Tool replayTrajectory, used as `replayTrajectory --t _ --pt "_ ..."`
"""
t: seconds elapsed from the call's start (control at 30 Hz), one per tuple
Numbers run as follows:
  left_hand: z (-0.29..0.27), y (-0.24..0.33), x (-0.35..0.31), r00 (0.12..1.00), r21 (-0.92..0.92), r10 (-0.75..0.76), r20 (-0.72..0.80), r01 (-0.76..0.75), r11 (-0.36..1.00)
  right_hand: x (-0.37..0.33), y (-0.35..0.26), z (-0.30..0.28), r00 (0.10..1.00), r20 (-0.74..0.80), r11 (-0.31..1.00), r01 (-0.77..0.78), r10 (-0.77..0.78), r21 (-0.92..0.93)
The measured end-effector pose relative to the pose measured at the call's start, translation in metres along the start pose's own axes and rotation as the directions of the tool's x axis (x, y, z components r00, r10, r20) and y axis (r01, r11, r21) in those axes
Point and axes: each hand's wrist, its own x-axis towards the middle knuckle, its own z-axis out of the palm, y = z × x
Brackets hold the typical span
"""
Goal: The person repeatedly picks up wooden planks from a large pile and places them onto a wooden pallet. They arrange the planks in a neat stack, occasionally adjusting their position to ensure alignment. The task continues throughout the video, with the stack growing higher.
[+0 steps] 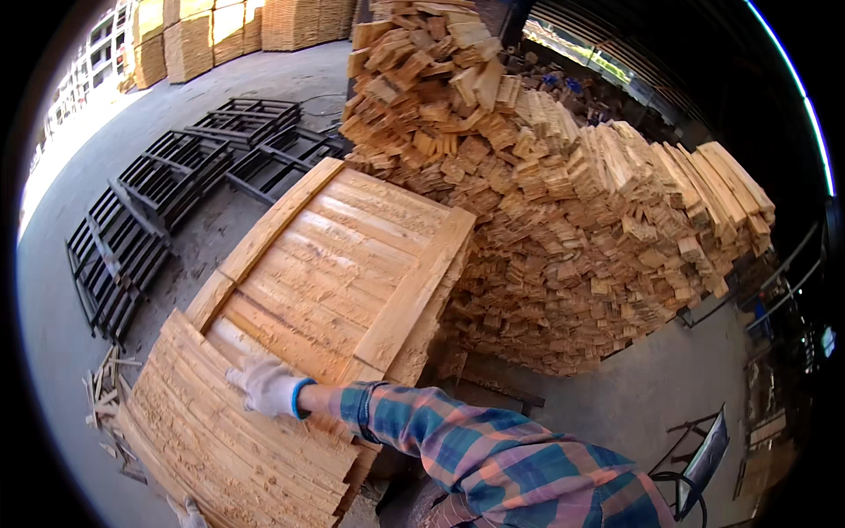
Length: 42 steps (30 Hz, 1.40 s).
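My right hand [268,388], in a pale knitted glove with a blue cuff, rests on a row of wooden slats [238,449] dusted with sawdust. Its fingers point left and lie along the wood near the row's far edge. At the lower edge of the view, my left hand [188,514], also gloved, shows only in part, with its visible fingers apart against the nearest slats. Just beyond the row lies a wooden panel [326,255] of parallel slats between two raised side boards, with shavings scattered over it. A plaid sleeve covers my right arm.
A high heap of short wooden boards [546,238] rises beyond and right of the panel. Dark slatted metal frames [158,194] lie on the concrete floor at left, near wood scraps [110,396]. Stacked lumber [211,40] stands far left; a metal-framed object [704,458] stands lower right.
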Motion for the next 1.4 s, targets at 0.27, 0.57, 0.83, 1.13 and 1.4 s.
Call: replayTrajectory --t 0.27,0.57,0.83,1.13,1.4 --pt "0.308 0.238 -0.165 0.849 0.076 0.42 0.321 -0.466 0.882 -0.292 0.251 -0.165 0.769 -0.298 0.81 -0.586 0.565 0.022" --pt "0.72 0.364 -0.433 -0.095 -0.51 0.501 0.86 -0.154 0.846 -0.668 0.403 -0.338 -0.321 -0.895 -0.028 -0.944 0.31 0.329" --pt "0.896 0.384 -0.699 -0.321 -0.399 0.341 0.883 -0.133 0.907 -0.784 0.452 -0.418 -0.499 -0.651 -0.003 -0.795 0.571 0.607" --pt "0.947 0.406 -0.691 -0.438 -0.07 0.136 0.888 0.164 0.984 -0.749 0.486 -0.45 -0.721 -0.532 0.076 -0.561 0.444 0.824" --pt "0.944 0.427 -0.703 -0.419 0.19 -0.056 0.906 0.286 0.939 -0.711 0.473 -0.488 -0.537 -0.653 0.385 -0.533 0.534 0.753"
